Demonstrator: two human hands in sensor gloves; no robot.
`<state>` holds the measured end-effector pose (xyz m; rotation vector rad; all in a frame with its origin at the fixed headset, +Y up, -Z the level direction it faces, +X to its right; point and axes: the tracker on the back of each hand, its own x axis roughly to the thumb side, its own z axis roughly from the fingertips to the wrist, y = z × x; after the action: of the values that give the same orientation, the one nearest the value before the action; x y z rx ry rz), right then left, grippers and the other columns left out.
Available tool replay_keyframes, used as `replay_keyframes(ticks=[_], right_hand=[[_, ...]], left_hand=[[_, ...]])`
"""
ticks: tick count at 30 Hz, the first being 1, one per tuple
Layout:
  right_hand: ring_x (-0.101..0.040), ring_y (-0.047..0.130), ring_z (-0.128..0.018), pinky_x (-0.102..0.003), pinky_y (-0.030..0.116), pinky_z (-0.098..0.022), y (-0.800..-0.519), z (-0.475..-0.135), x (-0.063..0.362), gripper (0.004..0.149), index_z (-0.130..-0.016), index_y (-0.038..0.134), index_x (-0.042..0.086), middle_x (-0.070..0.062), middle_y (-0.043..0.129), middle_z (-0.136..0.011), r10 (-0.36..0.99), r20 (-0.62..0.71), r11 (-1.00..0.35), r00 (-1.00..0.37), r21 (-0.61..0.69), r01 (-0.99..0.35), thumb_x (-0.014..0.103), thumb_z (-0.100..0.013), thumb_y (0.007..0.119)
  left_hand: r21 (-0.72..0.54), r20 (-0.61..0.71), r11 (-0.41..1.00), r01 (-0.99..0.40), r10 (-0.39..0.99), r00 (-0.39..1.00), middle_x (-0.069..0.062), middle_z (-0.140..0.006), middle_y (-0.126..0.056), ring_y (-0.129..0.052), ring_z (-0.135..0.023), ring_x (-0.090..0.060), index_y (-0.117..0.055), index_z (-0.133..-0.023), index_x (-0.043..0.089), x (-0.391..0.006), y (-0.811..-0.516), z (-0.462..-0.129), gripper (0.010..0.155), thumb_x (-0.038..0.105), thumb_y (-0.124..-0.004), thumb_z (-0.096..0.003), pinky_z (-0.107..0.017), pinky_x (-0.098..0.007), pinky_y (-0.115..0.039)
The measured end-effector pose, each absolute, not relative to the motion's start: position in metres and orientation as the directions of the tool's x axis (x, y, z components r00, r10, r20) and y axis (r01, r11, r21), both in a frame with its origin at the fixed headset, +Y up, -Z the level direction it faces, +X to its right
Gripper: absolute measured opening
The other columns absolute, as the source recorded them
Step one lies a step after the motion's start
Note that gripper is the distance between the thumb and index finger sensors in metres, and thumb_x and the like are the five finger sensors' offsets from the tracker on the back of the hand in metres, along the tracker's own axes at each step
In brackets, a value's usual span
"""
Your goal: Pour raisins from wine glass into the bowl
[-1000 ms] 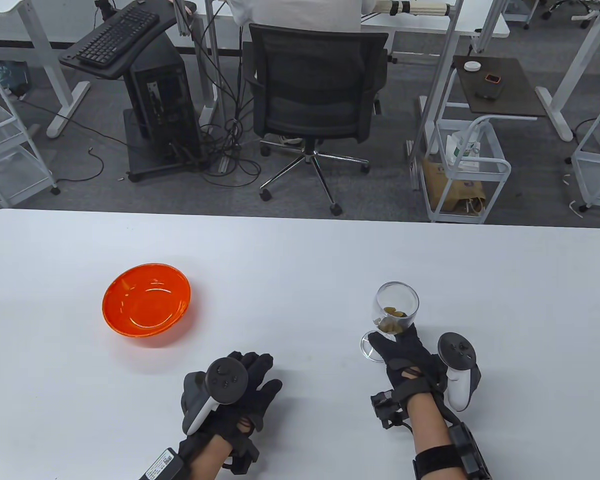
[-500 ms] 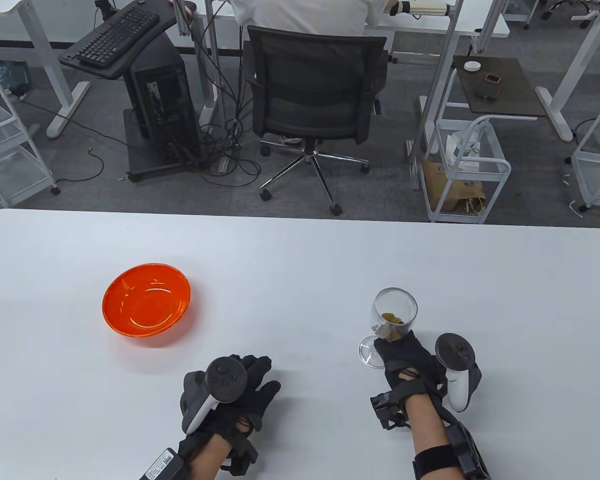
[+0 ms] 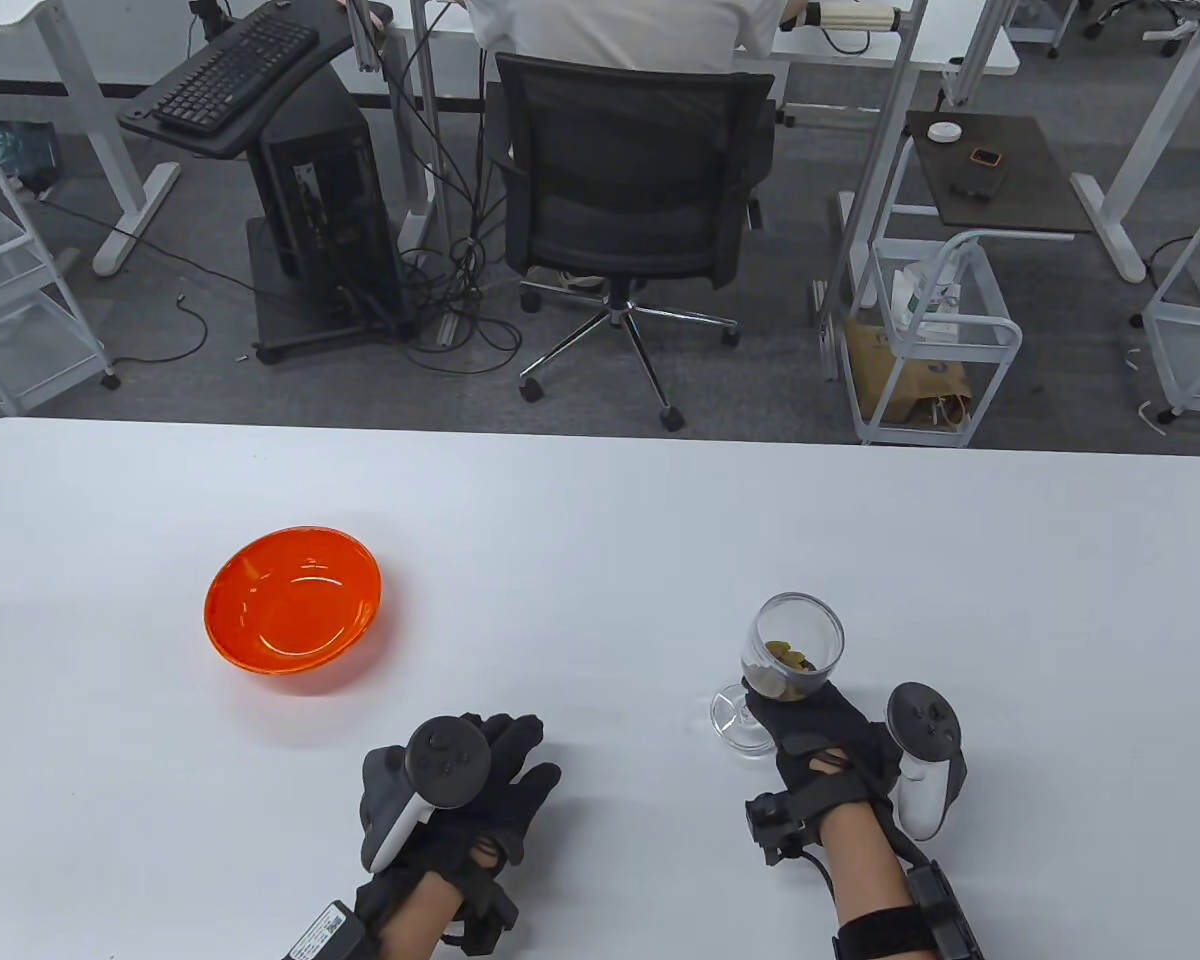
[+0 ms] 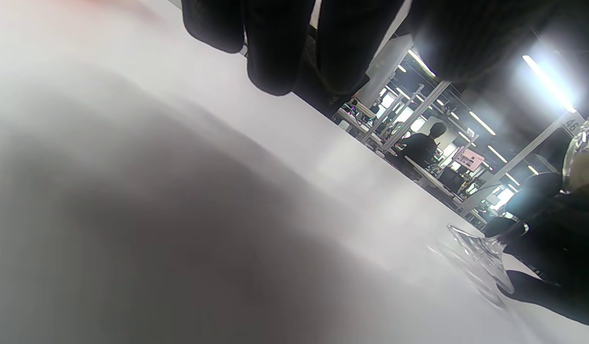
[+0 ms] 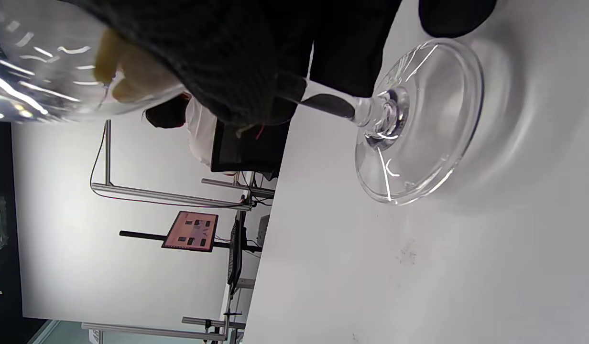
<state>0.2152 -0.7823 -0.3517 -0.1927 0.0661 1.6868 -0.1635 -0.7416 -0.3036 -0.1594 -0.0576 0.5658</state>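
Note:
A clear wine glass [image 3: 798, 640] with yellowish raisins [image 3: 785, 660] in it is at the right of the white table [image 3: 600, 520]. My right hand [image 3: 780, 712] grips its stem just under the cup. In the right wrist view the foot [image 5: 419, 124] hangs tilted, close above the tabletop, and the raisins [image 5: 127, 71] show through the cup. The orange bowl [image 3: 293, 608] stands empty at the left. My left hand [image 3: 520, 750] rests palm down on the table near the front edge and holds nothing. The left wrist view shows the glass foot [image 4: 481, 260] at its right edge.
The table's far edge [image 3: 600, 440] borders an aisle with a black office chair [image 3: 630, 200] and a person seated beyond it. A white wire cart [image 3: 935, 340] stands behind the table at the right.
My right hand has drawn the wine glass a little toward me and to the right, with its foot off the table. The left hand and the bowl have not moved.

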Motion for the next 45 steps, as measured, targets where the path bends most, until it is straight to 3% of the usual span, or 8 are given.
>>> replay_keyframes(ticks=[26,36,45], right_hand=[[-0.046,0.08,-0.088,-0.074,0.046,-0.07,-0.762,-0.329,0.152,0.047,-0.095,0.075,0.022,-0.011,0.083,-0.096,0.992,-0.05,-0.111,-0.114,0.052,-0.992,0.022,-0.051,0.088],[-0.046,0.079,-0.088,-0.074,0.047,-0.07,-0.759,-0.319,0.114,0.046,-0.095,0.075,0.021,-0.011,0.083,-0.096,0.99,-0.032,-0.131,-0.138,0.159,-0.979,0.022,-0.051,0.088],[-0.045,0.079,-0.088,-0.074,0.046,-0.07,-0.754,-0.309,0.083,0.047,-0.096,0.074,0.021,-0.011,0.082,-0.097,0.986,-0.005,-0.158,-0.166,0.274,-0.949,0.022,-0.051,0.086]], left_hand=[[-0.165,0.022,0.661,-0.732,0.744,0.668,-0.005,-0.115,-0.069,-0.052,-0.11,-0.037,-0.065,-0.105,0.032,-0.169,-0.741,-0.301,0.072,0.06,-0.081,-0.0398,-0.075,-0.063,-0.036],[-0.259,0.038,0.519,-0.814,0.848,0.528,-0.006,-0.12,-0.058,-0.042,-0.111,-0.04,-0.056,-0.108,0.036,-0.16,-0.743,-0.297,0.078,0.061,-0.082,-0.0395,-0.075,-0.064,-0.028],[-0.36,0.061,0.421,-0.832,0.901,0.43,-0.007,-0.125,-0.038,-0.029,-0.112,-0.043,-0.035,-0.111,0.042,-0.15,-0.746,-0.295,0.089,0.063,-0.083,-0.0393,-0.074,-0.065,-0.022]])
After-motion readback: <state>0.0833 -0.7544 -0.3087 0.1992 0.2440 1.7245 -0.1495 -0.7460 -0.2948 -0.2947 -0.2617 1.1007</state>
